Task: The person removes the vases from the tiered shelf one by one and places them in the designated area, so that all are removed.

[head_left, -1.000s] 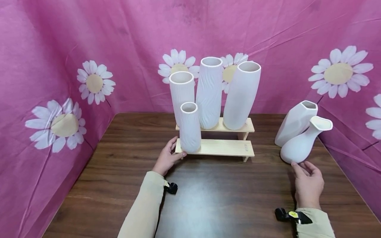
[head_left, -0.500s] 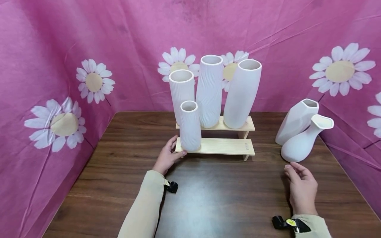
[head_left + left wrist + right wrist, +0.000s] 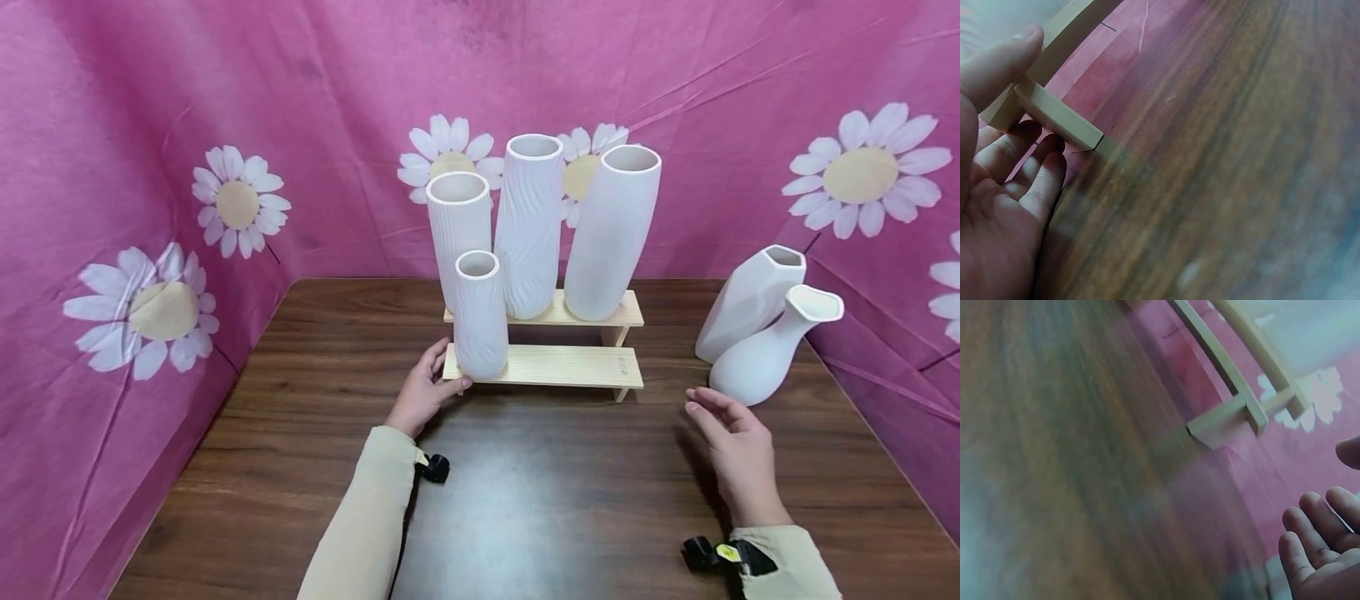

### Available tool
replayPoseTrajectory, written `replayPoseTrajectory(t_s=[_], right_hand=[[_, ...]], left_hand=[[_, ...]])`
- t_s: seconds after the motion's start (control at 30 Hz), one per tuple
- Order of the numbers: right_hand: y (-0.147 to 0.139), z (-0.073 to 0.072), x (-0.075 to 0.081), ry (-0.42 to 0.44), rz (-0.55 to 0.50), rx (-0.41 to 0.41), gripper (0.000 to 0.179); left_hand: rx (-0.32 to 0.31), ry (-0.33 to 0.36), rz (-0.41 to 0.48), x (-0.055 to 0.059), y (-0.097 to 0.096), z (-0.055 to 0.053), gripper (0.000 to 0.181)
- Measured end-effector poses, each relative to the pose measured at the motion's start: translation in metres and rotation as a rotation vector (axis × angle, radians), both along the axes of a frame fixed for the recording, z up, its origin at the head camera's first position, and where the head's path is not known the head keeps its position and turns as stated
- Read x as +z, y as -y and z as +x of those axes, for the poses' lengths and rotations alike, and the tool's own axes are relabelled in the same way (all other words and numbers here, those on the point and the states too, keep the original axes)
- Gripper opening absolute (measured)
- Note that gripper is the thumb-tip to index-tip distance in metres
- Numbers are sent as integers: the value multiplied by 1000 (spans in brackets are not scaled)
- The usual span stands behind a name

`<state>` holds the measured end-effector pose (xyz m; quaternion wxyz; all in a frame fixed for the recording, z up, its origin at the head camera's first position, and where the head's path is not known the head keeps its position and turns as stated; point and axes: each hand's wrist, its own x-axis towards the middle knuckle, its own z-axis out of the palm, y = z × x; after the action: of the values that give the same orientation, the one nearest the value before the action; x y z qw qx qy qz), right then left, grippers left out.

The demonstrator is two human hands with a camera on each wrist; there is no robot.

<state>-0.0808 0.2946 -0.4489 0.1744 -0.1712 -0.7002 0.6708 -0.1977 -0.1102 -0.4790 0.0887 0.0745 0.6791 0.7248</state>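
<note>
A two-tier wooden stand [image 3: 570, 367] bears several white vases. My left hand [image 3: 422, 393] grips the left end of its lower shelf. In the left wrist view, the thumb [image 3: 1007, 62] lies along the board and the fingers bend in beside the leg [image 3: 1060, 119]. Close to that hand, a small white vase [image 3: 481, 321] stands on the lower tier. Holding nothing, my right hand [image 3: 738, 450] is over the table, just in front of a white curved-neck vase [image 3: 753, 367]. Its fingers are relaxed in the right wrist view, with the stand's end [image 3: 1222, 419] ahead of them.
On the upper tier stand a ribbed vase [image 3: 459, 242], a wavy-textured vase [image 3: 529, 233] and a smooth tall vase [image 3: 611, 242]. A faceted white vase [image 3: 742, 308] stands behind the curved one. Pink flowered cloth [image 3: 337, 83] surrounds the dark wooden table [image 3: 540, 492].
My right hand has left the base of the curved-neck vase and moved left toward the stand. My left hand keeps its place on the stand; the vases have not moved.
</note>
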Motion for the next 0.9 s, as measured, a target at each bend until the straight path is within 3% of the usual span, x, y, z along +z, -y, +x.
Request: replayPoseTrajectory(t_s=[0.17,0.6,0.9], right_hand=[[11,-6,6,-47,33,74,30],[43,-24,19,-69,214,218,39],[56,-32,25,-116,254,257,38]], left_hand=[[-7,-6,-8,0,1,0,85],[4,-13,-18,-2,1,-1,87],[12,-14,-13,-2,0,-2,86]])
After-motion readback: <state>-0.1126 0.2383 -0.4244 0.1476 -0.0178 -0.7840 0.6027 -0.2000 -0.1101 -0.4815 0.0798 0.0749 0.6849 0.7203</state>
